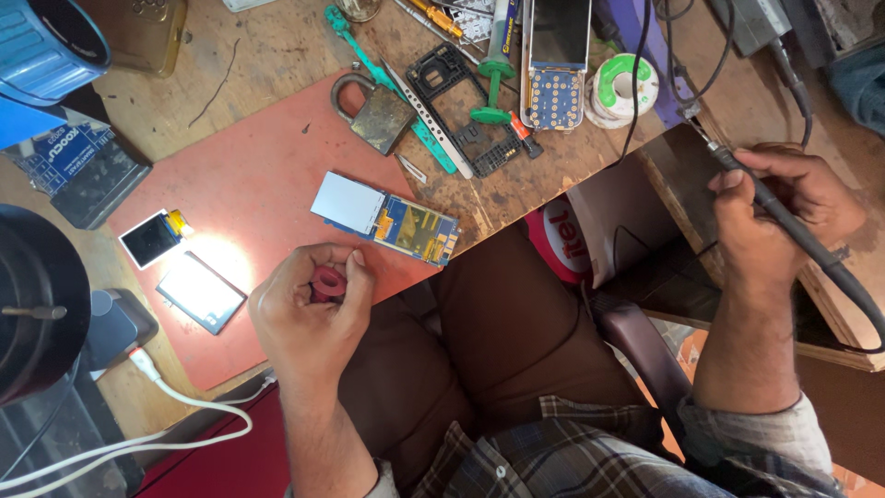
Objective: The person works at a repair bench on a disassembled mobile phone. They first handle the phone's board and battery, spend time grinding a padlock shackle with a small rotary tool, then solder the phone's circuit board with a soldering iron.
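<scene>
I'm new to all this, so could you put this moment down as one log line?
left hand: closed on small red round object | right hand: holds soldering iron | circuit board: lies on red mat

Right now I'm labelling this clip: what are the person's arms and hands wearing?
Both hands, left and right, are bare: no gloves, and no rings or watch that I can see. Plaid shirt sleeves, brown, grey and cream, are pushed up towards the elbows, leaving the forearms uncovered.

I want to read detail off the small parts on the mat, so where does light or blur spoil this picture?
Head view: lamp glare washes out the dark flat panel and the red mat around it; the blue lamp shade and black round thing at left are close and soft; the circuit board, left hand and right hand read sharp.
</scene>
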